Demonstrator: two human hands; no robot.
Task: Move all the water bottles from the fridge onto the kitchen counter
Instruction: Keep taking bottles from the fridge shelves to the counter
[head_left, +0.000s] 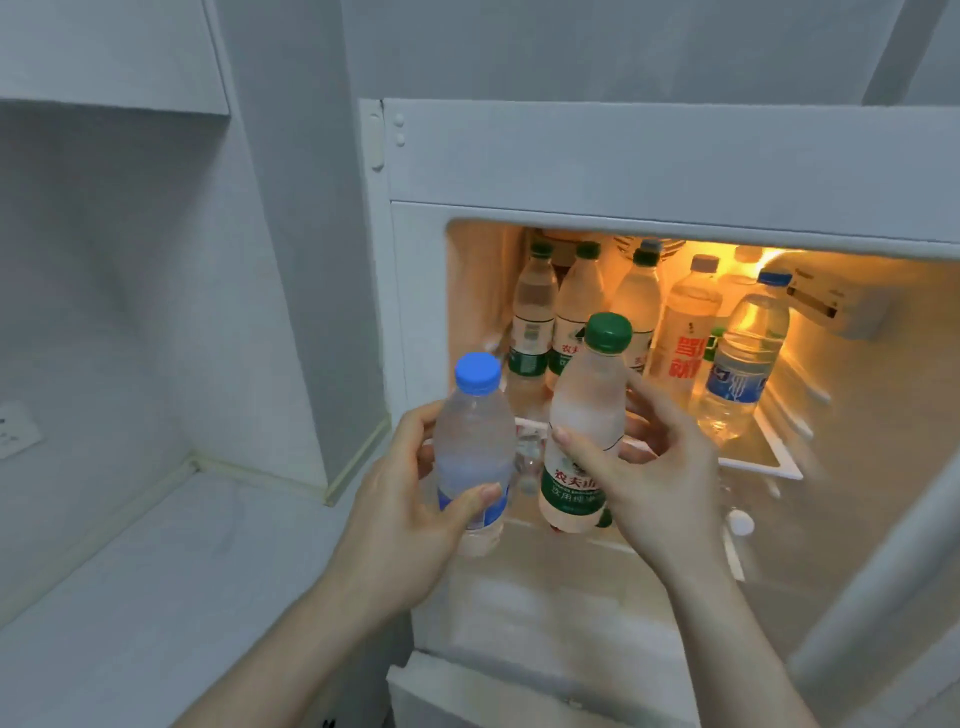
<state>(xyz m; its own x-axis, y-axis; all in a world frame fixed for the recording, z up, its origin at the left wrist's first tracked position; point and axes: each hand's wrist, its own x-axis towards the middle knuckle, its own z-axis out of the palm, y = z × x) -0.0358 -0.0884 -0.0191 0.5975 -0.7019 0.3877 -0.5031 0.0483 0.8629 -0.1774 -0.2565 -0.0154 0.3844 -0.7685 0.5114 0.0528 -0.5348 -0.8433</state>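
Both hands are gripping upright bottles just outside the fridge (649, 156): the left hand (400, 514) is holding the blue-capped bottle (475, 447), the right hand (654, 467) the green-capped bottle (584, 426). The bench (156, 597) is lying to the left, nearer the left hand.

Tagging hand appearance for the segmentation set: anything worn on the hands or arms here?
Nothing worn. Left hand and right hand are bare: no gloves, rings, watch or bands visible. Both forearms are bare to the frame edge, no sleeves in view. Nails are short and plain. No markers or cables on either arm.
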